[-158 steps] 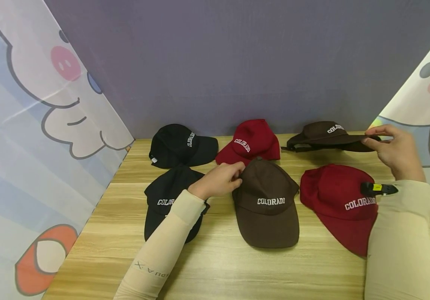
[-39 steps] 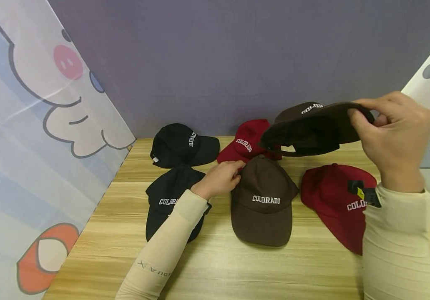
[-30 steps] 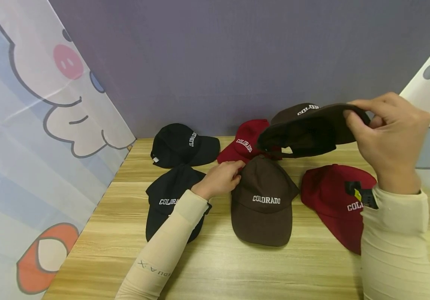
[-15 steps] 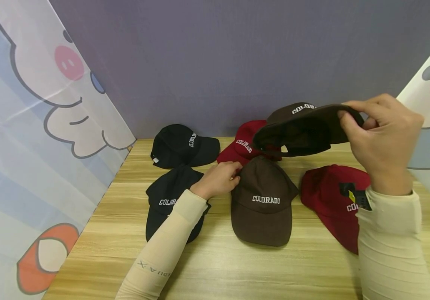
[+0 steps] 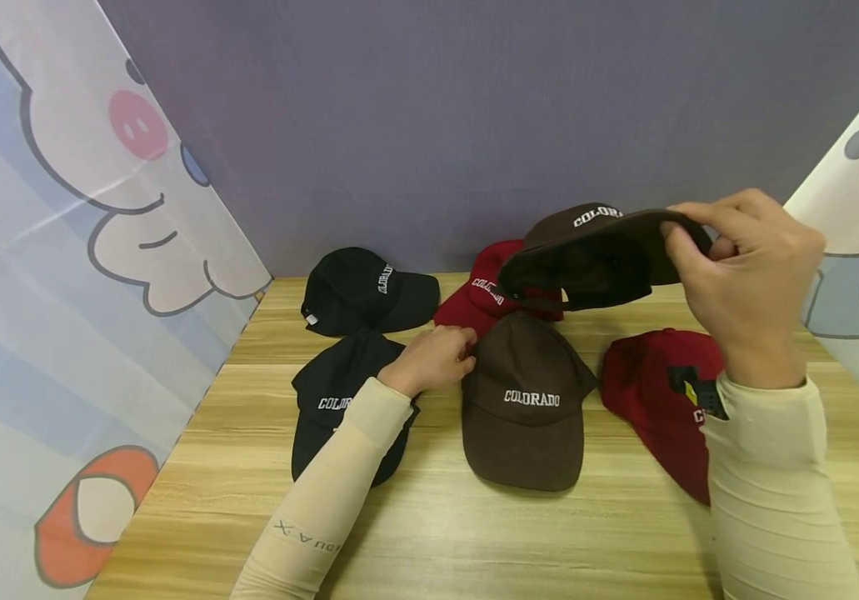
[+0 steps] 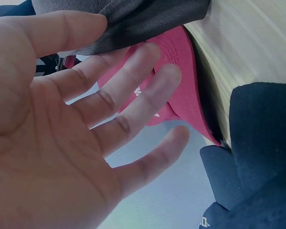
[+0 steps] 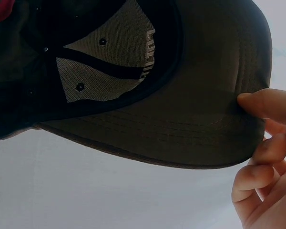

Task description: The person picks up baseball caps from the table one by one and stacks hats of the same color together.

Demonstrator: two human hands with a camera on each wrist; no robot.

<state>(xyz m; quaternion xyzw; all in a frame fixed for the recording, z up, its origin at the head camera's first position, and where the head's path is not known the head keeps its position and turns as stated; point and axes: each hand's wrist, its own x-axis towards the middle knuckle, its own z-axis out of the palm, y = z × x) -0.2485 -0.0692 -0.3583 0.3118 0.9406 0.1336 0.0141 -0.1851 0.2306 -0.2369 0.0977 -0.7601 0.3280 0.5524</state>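
By its brim, my right hand (image 5: pixel 751 267) holds a brown baseball cap (image 5: pixel 594 221) in the air, thumb underneath. The right wrist view shows the cap's dark underside and the brim (image 7: pixel 209 95) between thumb and fingers. A second brown cap (image 5: pixel 526 400), marked COLORADO, lies front up on the table. At that cap's upper left edge is my left hand (image 5: pixel 432 358), fingers loosely spread in the left wrist view, thumb tip overlapping the cloth (image 6: pixel 133 24). A red cap (image 5: pixel 489 287) behind is partly hidden by the raised cap.
Two black caps, one at the back (image 5: pixel 362 292) and one in front (image 5: pixel 332 392), lie on the left of the wooden table (image 5: pixel 436 542). Another red cap (image 5: pixel 654 392) is partly behind the right forearm. A grey wall (image 5: pixel 436 125) stands behind, with cartoon-printed sheets (image 5: pixel 24 292) at both sides.
My right hand lifted the brown cap from the back right of the table and carried it left, over the rear red cap. Lately the left hand has drawn slightly left from the front brown cap.
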